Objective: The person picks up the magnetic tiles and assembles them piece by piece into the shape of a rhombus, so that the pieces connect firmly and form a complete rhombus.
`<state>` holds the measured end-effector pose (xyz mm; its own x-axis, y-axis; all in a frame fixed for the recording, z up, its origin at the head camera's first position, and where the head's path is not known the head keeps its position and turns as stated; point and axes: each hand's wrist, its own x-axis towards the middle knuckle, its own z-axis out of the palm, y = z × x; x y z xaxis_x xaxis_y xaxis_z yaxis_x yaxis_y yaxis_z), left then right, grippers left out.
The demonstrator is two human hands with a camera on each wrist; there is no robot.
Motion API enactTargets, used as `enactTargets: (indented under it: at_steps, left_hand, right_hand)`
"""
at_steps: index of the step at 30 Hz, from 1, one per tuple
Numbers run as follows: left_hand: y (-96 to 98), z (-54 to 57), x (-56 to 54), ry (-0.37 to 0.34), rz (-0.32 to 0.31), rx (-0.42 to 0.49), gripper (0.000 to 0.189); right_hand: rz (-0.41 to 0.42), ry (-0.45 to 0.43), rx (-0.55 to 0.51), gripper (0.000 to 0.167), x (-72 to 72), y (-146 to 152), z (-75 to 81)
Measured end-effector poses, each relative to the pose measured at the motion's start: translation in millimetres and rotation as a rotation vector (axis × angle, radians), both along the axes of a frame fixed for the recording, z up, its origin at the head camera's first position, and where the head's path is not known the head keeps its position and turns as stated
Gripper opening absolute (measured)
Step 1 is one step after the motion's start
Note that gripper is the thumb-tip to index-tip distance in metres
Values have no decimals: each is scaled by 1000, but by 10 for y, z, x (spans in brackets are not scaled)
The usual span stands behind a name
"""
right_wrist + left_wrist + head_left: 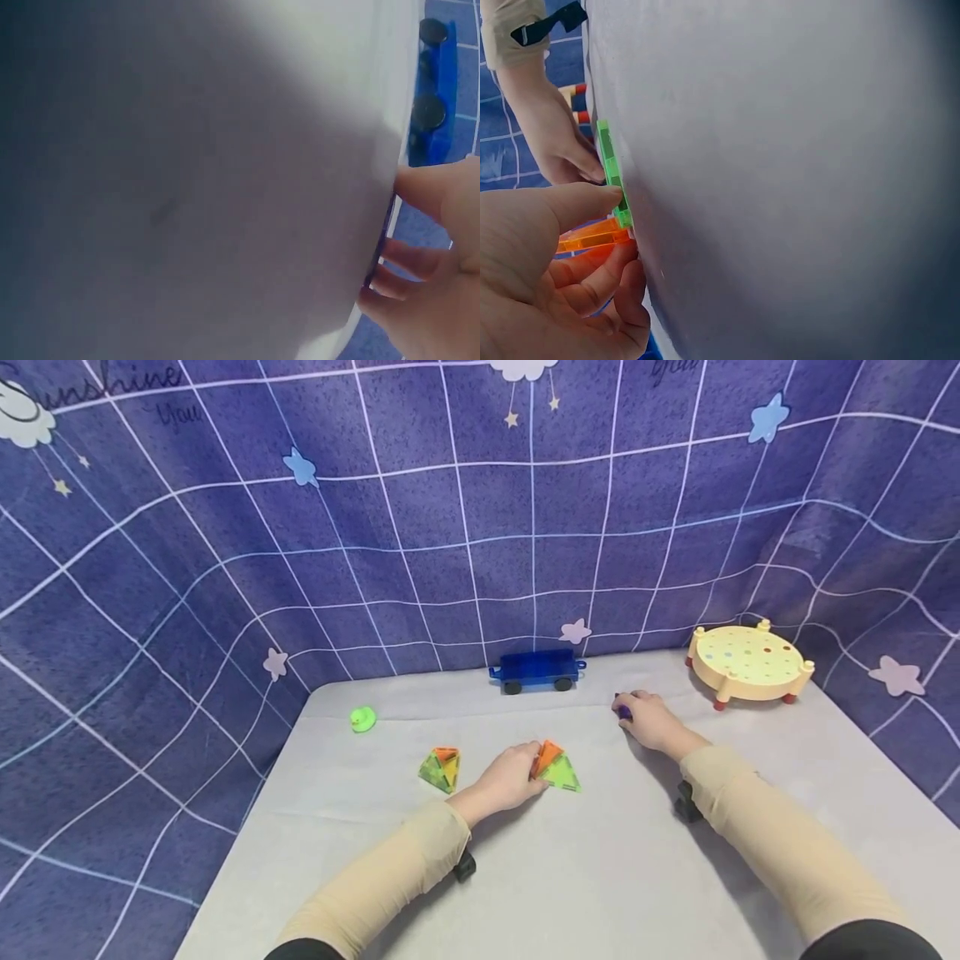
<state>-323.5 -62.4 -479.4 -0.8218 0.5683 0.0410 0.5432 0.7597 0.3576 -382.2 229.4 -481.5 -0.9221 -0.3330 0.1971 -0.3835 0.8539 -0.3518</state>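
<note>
Two beige sleeves (397,868) reach in from the near edge over a pale cloth-covered table (592,893), with a small black device strapped at each wrist. Near the middle, the person's left hand (512,777) pinches a joined pair of translucent triangular tiles (559,772), orange and lime green, thumb against the green one and fingers curled by the orange; the left wrist view shows the two meeting at an angle. Just left of that hand sits a tile cluster (441,770) in green, yellow and orange. Farther right, the right hand (651,720) grips a dark purple piece (624,712) low at the tabletop, thumb on one side and fingertips on the other; its full shape is hidden. A bright green toy duck (363,720) rests at far left. Toward the back stand a blue toy wagon bed (537,668) with black wheels and, at right, a round pale yellow stand (748,664) with dotted top and red-tipped legs. Behind hangs a purple-blue grid-patterned curtain (420,518) with stars and clouds.
</note>
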Motion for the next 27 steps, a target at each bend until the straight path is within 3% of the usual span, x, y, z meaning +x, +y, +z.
enactTargets:
  at_steps: [8,14,21,27]
  left_hand:
    - [13,-17,5,-8,14,-20,46]
    - [30,-2,2,-4,23,-32,43]
    - [35,-5,-4,6,8,-20,31]
    - [43,-18,-8,15,8,-25,31]
  right_hand:
    - [106,-11,-98,49,123,-45,-2]
    - [131,-36,-92,62,206,-74,20]
    - [205,3,-127,70,279,-128,22]
    - [293,-27,-141,72,328,-187,13]
